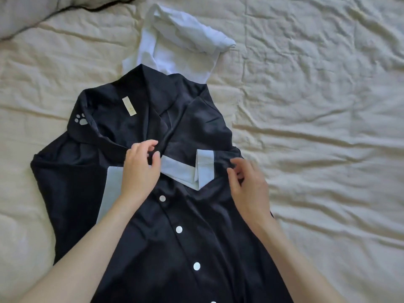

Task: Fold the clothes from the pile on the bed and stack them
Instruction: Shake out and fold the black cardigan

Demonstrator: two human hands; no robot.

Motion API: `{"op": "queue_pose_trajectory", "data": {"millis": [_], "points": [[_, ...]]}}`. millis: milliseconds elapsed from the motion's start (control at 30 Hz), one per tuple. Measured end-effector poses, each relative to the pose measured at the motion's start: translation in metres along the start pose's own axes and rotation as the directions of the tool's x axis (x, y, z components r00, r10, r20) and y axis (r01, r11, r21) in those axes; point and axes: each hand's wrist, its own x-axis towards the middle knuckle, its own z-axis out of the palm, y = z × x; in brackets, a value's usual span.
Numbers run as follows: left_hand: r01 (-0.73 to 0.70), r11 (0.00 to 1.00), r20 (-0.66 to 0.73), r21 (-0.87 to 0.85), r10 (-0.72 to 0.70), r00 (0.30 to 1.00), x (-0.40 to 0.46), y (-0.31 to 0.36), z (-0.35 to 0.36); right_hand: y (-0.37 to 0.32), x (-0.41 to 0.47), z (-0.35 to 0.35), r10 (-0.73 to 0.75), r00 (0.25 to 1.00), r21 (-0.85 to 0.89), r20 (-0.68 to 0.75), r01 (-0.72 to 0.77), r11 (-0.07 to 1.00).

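Pinching dark fabric near the collar, my left hand (140, 166) holds the navy button-up shirt (179, 237), which lies front up across the cream bedsheet (317, 106). My right hand (249, 184) hovers at the shirt's other shoulder, fingers loosely curled; I cannot tell whether they grip the cloth. Between my hands sits the pale blue collar trim (188, 171). White buttons (179, 229) run down the placket. A white garment (185, 42) lies beyond the shirt, partly under it.

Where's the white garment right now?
In the head view, the crumpled white garment lies top centre on the cream bedsheet, its near edge tucked under the dark button-front shirt.
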Motion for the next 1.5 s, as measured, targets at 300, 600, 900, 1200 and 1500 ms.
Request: {"op": "queue_pose_trajectory", "data": {"millis": [300,600,900,1200,1500], "points": [[0.144,0.981,0.314,-0.132,-0.096,0.944,-0.017,0.067,0.077,0.025,0.057,0.001,-0.389,0.824,-0.398,0.412,0.547,0.736],[-0.385,0.922,0.6,0.047,0.283,0.748,-0.119,0.037,0.07,0.084,-0.013,-0.031,-0.274,0.907,-0.385,0.321,0.389,0.837],[-0.411,0.801,0.531,0.435,0.14,0.836,-0.205,-0.025,0.038,0.115,-0.092,-0.045,0.344,0.921,-0.382,0.184,-0.255,0.888],[-0.234,0.832,0.441,0.504,-0.015,0.897,-0.287,-0.032,0.047,0.162,-0.139,-0.086,0.581,0.752,-0.465,0.313,-0.412,0.784],[-0.146,0.891,0.586,0.429,-0.151,0.796,-0.34,-0.048,0.069,0.194,-0.168,-0.117,0.529,0.767,-0.284,0.363,-0.45,0.847]]}}
